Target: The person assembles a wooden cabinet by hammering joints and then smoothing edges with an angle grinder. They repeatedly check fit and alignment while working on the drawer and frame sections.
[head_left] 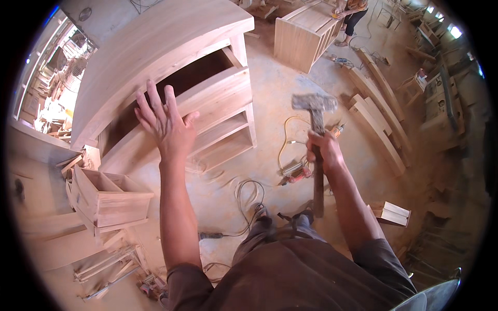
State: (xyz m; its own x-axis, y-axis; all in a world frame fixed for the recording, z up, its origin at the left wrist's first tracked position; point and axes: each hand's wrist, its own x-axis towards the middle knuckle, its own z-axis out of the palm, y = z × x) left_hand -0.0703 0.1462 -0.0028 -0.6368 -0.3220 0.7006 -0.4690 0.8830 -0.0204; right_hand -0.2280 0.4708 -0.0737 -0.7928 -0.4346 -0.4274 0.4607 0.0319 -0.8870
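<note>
My left hand [168, 122] is spread open over the curved front of a drawer [218, 93] in a pale wooden dresser [171, 49]. Its fingers reach over the drawer's top edge toward the dark gap; whether they touch the wood I cannot tell. The drawer is partly pulled out beneath the overhanging top. My right hand [325, 149] is wrapped round the handle of a hammer [316, 111]. The hammer's worn grey head points up and away from me, apart from the dresser. Below the drawer, the dresser has an open compartment [223, 147].
Loose wooden drawers [111, 199] stand at the left. A red power tool [298, 173] with a yellow cord and a black cable [241, 207] lie on the floor. Long boards [378, 129] are at the right. Behind, another person [353, 15] works at a wooden cabinet [301, 39].
</note>
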